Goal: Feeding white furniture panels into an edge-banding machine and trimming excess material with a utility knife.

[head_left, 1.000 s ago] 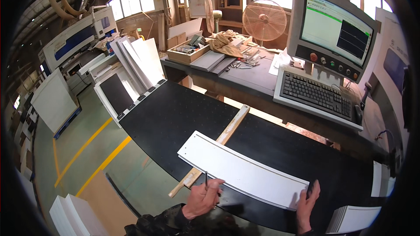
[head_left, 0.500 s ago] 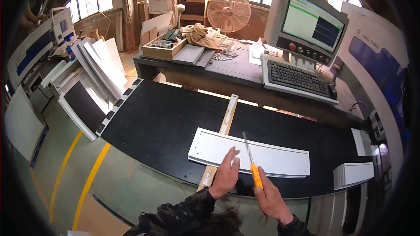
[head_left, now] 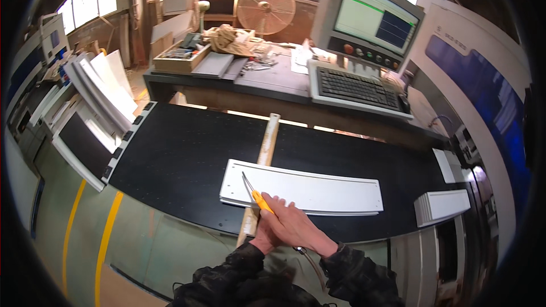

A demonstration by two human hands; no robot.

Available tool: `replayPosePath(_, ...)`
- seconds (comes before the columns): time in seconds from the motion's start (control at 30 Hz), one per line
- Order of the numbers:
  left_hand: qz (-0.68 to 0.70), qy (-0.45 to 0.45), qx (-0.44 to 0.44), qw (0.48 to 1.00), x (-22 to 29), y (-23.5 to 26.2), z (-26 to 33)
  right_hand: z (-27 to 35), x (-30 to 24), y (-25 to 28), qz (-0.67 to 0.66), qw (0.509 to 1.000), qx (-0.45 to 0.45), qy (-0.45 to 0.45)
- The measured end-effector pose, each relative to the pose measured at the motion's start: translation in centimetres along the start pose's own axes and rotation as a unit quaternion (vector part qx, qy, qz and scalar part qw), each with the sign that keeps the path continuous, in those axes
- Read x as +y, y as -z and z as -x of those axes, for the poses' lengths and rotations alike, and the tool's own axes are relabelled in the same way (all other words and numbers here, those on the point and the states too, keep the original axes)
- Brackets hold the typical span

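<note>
My right hand [head_left: 293,224] is closed round the yellow handle of a hand tool [head_left: 263,201]. The tool's long, thin metal shaft points up and left over a white panel [head_left: 307,187]; its exact kind is unclear. My left hand [head_left: 265,237] is pressed under the right one at the panel's near edge, its fingers hidden. The long panel lies flat on another white board, with small holes at its left end and a groove along its far edge. Beneath them a wooden strip [head_left: 268,145] crosses the black table [head_left: 187,153].
Stacked short white boards [head_left: 446,204] sit at the table's right end. Behind stand a keyboard [head_left: 358,88], a monitor [head_left: 369,20] and a bench with a wooden tool box [head_left: 176,63]. Near my right wrist hangs a hose with a metal fitting [head_left: 300,250]. White panels [head_left: 94,91] lean at left.
My right hand has moved left with the yellow-handled tool and come over my left hand. The left hand's fingers, visible before, are now covered. The whole view has shifted.
</note>
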State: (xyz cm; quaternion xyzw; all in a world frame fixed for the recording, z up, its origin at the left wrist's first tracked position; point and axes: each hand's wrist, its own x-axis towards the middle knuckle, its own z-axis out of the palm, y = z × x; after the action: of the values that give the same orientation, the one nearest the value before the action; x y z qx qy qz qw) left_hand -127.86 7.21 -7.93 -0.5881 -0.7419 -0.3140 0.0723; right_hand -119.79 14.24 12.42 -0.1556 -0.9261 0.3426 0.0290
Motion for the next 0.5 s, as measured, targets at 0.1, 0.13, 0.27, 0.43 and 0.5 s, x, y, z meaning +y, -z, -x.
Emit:
replayPosePath(0.1, 0.061, 0.007, 0.001, 0.998, 0.0, 0.4, -0.4, 2.5, 1.5, 3.7, -0.046, 0.996, -0.027, -0.077)
replayPosePath(0.13, 0.009, 0.003, 0.016, 1.000, -0.2, 0.7, -0.4, 3.5, 2.7, 4.2, -0.048, 0.995, -0.021, -0.084)
replayPosePath(0.27, -0.008, -0.001, 0.032, 0.999, 2.0, 1.5, -1.8, 9.7, 8.3, 8.3, -0.022, 0.982, 0.029, -0.185)
replayPosePath(0.43, -0.003, -0.009, 0.041, 0.999, 3.4, 0.5, -2.5, 18.4, 19.2, 12.7, -0.031, 0.945, 0.176, -0.275)
replayPosePath(0.5, -0.019, 0.002, 0.044, 0.999, 3.3, 0.5, -2.0, 19.9, 18.8, 16.0, -0.106, 0.906, 0.184, -0.365)
